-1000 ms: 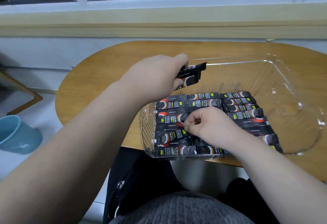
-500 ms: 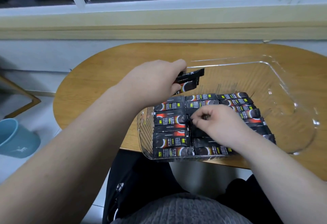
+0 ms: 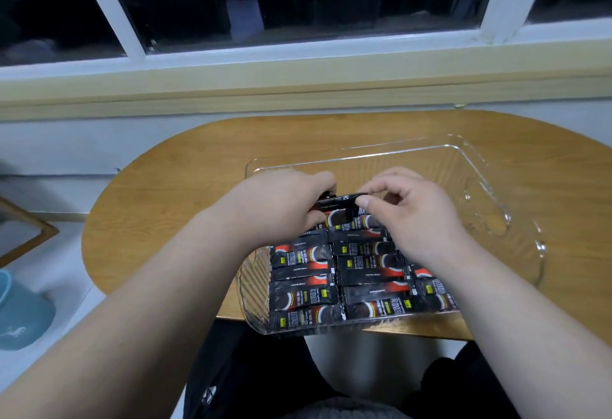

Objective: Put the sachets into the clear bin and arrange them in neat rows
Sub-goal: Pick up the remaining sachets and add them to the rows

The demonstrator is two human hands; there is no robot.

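Carefully, I am gripping loose sachets (image 3: pixel 341 200) in my left hand (image 3: pixel 281 208) while my right hand (image 3: pixel 422 216) is pinching their other end, squaring them above the packed rows (image 3: pixel 331 269) in the clear bin (image 3: pixel 490 187).

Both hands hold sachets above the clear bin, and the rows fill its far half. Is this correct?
Not quite: the head view shows the rows fill the near half of the clear bin. The left hand and right hand do hold sachets above it.
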